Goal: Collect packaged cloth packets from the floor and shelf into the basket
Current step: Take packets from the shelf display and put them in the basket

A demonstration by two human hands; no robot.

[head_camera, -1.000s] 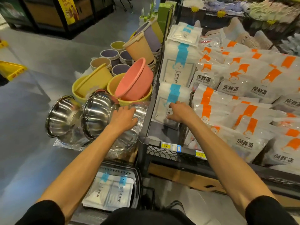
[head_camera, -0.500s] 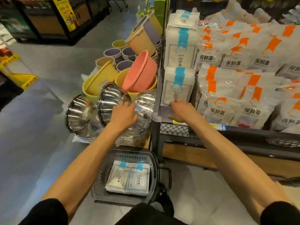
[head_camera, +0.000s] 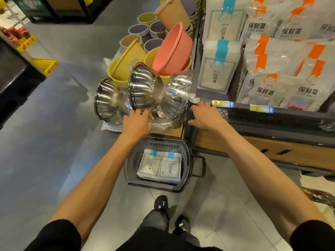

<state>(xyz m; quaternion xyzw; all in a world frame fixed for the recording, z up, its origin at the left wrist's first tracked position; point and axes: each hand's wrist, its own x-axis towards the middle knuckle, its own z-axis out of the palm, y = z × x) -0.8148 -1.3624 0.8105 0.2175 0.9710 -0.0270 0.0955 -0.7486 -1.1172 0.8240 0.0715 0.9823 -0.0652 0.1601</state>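
cloth packet (head_camera: 216,73) 1 o'clock: likely light, soft, slick; pinch lower edge | left hand (head_camera: 136,123), right hand (head_camera: 206,117): empty, unclenched

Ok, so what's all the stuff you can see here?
basket: one, dark grey, floor beside shelf
packets in basket: two showing, white and blue, side by side
packets on shelf: two stacks, white and blue, shelf's left end
bags: many, white and orange, shelf's right
steel bowls: several, silvery, floor left of shelf
yellow basins: a few, yellow, behind the bowls
pink basin: one, pink, leaning in them
pots: several, purple and beige, behind basins
shoes: two, black, bottom
left hand: one, bare, by the steel bowls
right hand: one, bare, at shelf's corner
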